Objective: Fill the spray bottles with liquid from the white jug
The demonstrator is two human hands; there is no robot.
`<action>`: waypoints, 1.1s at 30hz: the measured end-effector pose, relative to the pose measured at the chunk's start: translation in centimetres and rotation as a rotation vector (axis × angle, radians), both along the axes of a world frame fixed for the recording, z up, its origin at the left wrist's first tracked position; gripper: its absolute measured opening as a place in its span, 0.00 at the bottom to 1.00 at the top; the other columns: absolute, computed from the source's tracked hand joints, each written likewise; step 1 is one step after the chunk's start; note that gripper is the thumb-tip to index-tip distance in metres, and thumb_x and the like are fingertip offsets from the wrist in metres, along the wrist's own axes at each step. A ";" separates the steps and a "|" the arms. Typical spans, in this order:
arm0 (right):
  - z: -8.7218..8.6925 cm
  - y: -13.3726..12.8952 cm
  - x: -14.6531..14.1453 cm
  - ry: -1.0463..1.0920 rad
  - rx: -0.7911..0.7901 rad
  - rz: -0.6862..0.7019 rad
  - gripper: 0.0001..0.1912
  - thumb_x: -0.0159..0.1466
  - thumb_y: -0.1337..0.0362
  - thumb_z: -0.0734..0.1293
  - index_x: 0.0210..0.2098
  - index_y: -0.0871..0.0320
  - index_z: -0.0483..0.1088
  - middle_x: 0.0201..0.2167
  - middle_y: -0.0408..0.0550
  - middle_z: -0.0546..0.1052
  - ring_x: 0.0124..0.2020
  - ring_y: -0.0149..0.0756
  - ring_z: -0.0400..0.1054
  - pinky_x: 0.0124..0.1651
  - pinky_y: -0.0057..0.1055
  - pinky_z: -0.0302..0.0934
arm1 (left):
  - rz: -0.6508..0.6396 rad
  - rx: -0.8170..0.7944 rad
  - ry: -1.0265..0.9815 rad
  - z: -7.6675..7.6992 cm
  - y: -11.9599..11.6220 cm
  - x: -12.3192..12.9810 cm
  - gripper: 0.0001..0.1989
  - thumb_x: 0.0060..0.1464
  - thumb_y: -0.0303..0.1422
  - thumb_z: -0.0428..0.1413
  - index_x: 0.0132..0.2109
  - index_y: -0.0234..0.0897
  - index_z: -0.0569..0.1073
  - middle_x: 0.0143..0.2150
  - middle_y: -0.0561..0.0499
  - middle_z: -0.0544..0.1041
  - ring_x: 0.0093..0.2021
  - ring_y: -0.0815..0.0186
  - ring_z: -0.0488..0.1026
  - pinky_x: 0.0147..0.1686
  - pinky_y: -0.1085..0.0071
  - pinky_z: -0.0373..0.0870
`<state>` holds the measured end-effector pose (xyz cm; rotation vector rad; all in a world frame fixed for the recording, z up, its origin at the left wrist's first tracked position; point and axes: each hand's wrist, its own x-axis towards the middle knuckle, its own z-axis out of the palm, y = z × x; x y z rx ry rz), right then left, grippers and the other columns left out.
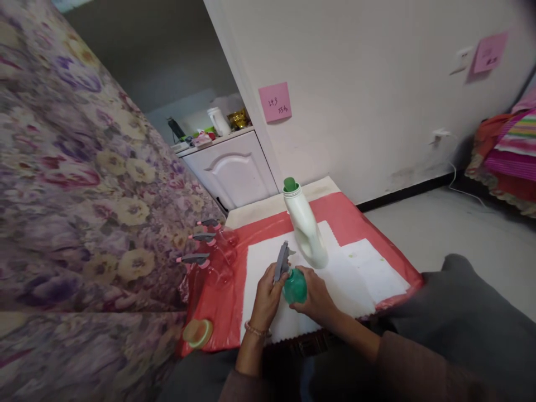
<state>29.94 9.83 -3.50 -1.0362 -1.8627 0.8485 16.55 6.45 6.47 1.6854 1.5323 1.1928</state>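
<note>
Between my hands, near the table's front edge, is a small spray bottle; its body (295, 287) looks green, and its grey trigger head (282, 262) tilts upward. My left hand (266, 296), with a beaded bracelet at the wrist, is closed around the trigger head and neck. Wrapped about the side of the green body is my right hand (317, 296). Just beyond them, a large pale jug (305, 226) with a moulded handle stands without a lid on its threaded mouth. A green piece (290, 184) shows at that mouth.
Several clear pink spray bottles (220, 262) with grey triggers line the table's left side. A round green-rimmed lid or cup (198, 333) lies at the front left corner. White cloths (355, 273) cover part of the red tabletop (330, 206). A floral curtain (104, 184) borders the left.
</note>
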 end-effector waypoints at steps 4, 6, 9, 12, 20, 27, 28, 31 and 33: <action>-0.1 0.1 -0.1 -0.004 -0.002 0.022 0.46 0.45 0.64 0.76 0.59 0.54 0.55 0.55 0.54 0.69 0.56 0.51 0.64 0.58 0.48 0.59 | 0.005 -0.005 -0.026 -0.4 0.0 0.4 0.14 0.62 0.38 0.52 0.51 0.41 0.73 0.51 0.47 0.77 0.53 0.59 0.72 0.55 0.62 0.65; -0.2 0.1 -0.1 -0.005 -0.003 0.027 0.46 0.45 0.64 0.76 0.59 0.54 0.55 0.55 0.54 0.68 0.57 0.51 0.64 0.58 0.48 0.59 | 0.034 -0.003 -0.048 -0.9 -0.1 0.6 0.14 0.61 0.38 0.52 0.51 0.40 0.73 0.51 0.47 0.77 0.52 0.59 0.72 0.54 0.63 0.65; -0.1 0.1 0.0 -0.003 -0.008 0.021 0.45 0.45 0.64 0.76 0.59 0.55 0.55 0.55 0.55 0.69 0.56 0.52 0.65 0.57 0.48 0.59 | 0.128 0.006 -0.085 -1.5 -0.2 1.0 0.13 0.59 0.38 0.55 0.49 0.39 0.73 0.48 0.48 0.78 0.48 0.60 0.74 0.50 0.64 0.67; 0.1 0.0 0.0 -0.010 -0.017 0.016 0.45 0.45 0.64 0.76 0.58 0.56 0.56 0.54 0.56 0.69 0.56 0.53 0.65 0.57 0.49 0.59 | 0.215 0.032 -0.111 -1.9 -0.2 1.5 0.12 0.57 0.37 0.57 0.46 0.39 0.73 0.44 0.49 0.79 0.46 0.60 0.74 0.48 0.65 0.68; -0.1 0.4 0.3 0.038 -0.063 0.061 0.47 0.45 0.66 0.76 0.61 0.55 0.55 0.57 0.57 0.67 0.59 0.54 0.62 0.60 0.52 0.57 | 0.315 0.086 -0.084 -2.3 -0.3 2.3 0.10 0.53 0.34 0.59 0.44 0.38 0.73 0.39 0.51 0.78 0.42 0.61 0.73 0.45 0.66 0.68; 5.7 1.5 3.2 0.263 -0.046 0.225 0.23 0.60 0.65 0.67 0.55 0.54 0.67 0.48 0.50 0.71 0.47 0.40 0.69 0.54 0.42 0.64 | 0.313 0.142 -0.063 -2.7 -0.3 2.7 0.10 0.53 0.31 0.58 0.44 0.39 0.72 0.40 0.51 0.77 0.42 0.61 0.73 0.45 0.66 0.68; 6.6 1.7 3.2 0.269 -0.050 0.253 0.20 0.60 0.66 0.67 0.52 0.55 0.69 0.45 0.49 0.72 0.44 0.39 0.70 0.52 0.40 0.65 | 0.319 0.153 -0.058 -2.8 -0.3 2.7 0.10 0.53 0.30 0.58 0.44 0.39 0.72 0.40 0.51 0.77 0.42 0.61 0.73 0.45 0.66 0.68; 8.4 2.2 2.6 0.231 -0.046 0.286 0.16 0.57 0.69 0.68 0.45 0.55 0.73 0.38 0.45 0.72 0.38 0.36 0.69 0.46 0.35 0.65 | 0.330 0.173 -0.056 -3.2 -0.4 2.9 0.11 0.51 0.26 0.57 0.44 0.39 0.72 0.41 0.51 0.77 0.43 0.61 0.73 0.45 0.66 0.68; 8.8 2.5 2.0 0.188 -0.023 0.265 0.14 0.54 0.72 0.68 0.40 0.55 0.75 0.34 0.43 0.71 0.35 0.35 0.68 0.42 0.33 0.65 | 0.337 0.182 -0.053 -3.5 -0.5 2.9 0.13 0.50 0.25 0.56 0.45 0.40 0.72 0.42 0.51 0.77 0.44 0.61 0.73 0.46 0.65 0.68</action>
